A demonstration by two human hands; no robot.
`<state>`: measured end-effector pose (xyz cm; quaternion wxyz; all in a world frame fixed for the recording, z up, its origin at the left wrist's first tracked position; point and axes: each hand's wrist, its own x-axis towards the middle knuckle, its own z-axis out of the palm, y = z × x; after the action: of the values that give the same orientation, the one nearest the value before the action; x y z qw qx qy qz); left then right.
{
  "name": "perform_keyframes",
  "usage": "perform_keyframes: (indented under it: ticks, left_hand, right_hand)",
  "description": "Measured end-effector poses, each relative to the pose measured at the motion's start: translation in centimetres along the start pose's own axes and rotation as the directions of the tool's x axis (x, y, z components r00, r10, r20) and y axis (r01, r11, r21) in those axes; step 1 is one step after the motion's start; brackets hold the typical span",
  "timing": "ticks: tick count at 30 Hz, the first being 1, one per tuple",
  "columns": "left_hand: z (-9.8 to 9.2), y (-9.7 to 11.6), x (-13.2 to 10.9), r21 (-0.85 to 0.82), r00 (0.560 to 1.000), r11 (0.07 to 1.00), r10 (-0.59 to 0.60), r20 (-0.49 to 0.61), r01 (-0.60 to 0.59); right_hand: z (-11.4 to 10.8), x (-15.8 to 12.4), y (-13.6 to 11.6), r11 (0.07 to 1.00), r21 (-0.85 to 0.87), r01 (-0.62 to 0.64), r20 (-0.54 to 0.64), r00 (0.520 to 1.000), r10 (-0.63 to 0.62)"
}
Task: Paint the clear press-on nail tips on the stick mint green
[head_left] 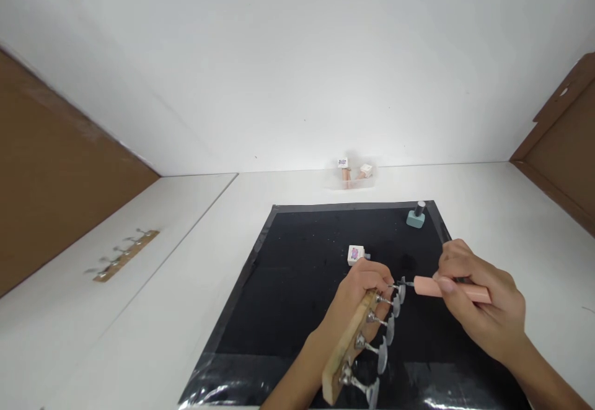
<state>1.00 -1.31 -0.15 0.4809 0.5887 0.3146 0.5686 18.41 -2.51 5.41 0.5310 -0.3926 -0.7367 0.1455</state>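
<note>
Fingers of right hand (483,311) pinching pink brush (449,290), left hand (360,292) gripping wooden nail stand (348,348) (tip at top nail)

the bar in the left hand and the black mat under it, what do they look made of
The tan bar held by the left hand looks like bare, unvarnished wood: matte, pale brown, with rough edges. The stems and nail tips on it look like shiny silvery metal, though the tips could be plastic. The black mat seems to be glossy plastic sheet, with wrinkled glare along its near edge.
</note>
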Motion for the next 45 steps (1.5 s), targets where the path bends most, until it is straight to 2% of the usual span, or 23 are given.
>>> perform_keyframes:
  ticks: [2,5,7,11,14,18,21,24,33,40,45]
  left_hand:
    - [-0.2,-0.3,-0.1,-0.008,1.000,1.000,-0.003,0.028,0.003]
    - [-0.7,-1.0,-0.4,-0.065,0.995,0.993,-0.092,0.023,0.093]
    - [-0.8,-1.2,-0.5,-0.082,0.991,0.987,-0.134,0.016,0.135]
    - [-0.6,-0.9,-0.4,0.019,0.998,0.999,-0.041,0.052,0.040]
    - [-0.4,-0.6,-0.2,0.099,0.994,0.992,0.072,0.082,-0.080]
    - [-0.3,-0.2,-0.1,0.115,0.984,0.979,0.160,0.080,-0.169]
    - [-0.3,0.3,-0.2,0.061,0.988,0.993,0.098,0.116,-0.106]
    - [-0.4,0.7,-0.3,0.019,0.993,1.000,0.005,0.122,-0.007]
    - [-0.9,-0.2,-0.4,0.032,0.982,0.999,0.012,0.188,-0.018]
    - [-1.1,-0.6,-0.6,0.004,0.971,1.000,-0.015,0.237,0.014]
    - [-1.1,-0.9,-0.6,0.028,0.965,0.999,-0.037,0.259,0.031]
  right_hand:
    - [-0.1,0.2,-0.1,1.000,0.025,0.014,0.030,0.999,-0.015]
    - [-0.1,0.6,-0.3,0.999,0.030,0.041,0.109,0.993,-0.044]
    - [-0.1,0.7,-0.4,0.998,0.004,0.060,0.122,0.991,-0.060]
    - [-0.1,0.2,-0.1,0.999,-0.031,0.039,0.055,0.998,-0.037]
    - [-0.3,-0.3,0.2,0.999,0.037,-0.036,0.008,0.999,0.035]
    - [-0.8,-0.1,0.4,0.956,0.176,-0.235,0.025,0.972,0.234]
    - [-0.8,0.3,0.7,0.913,0.234,-0.335,0.113,0.942,0.317]
    - [-0.6,0.3,0.9,0.886,0.287,-0.364,0.193,0.928,0.319]
    - [-0.4,0.4,0.6,0.935,0.250,-0.251,0.281,0.943,0.178]
    - [-0.6,0.3,0.6,0.975,0.177,-0.136,0.209,0.973,0.098]
    - [-0.6,0.4,0.6,0.969,0.222,-0.105,0.269,0.962,0.043]
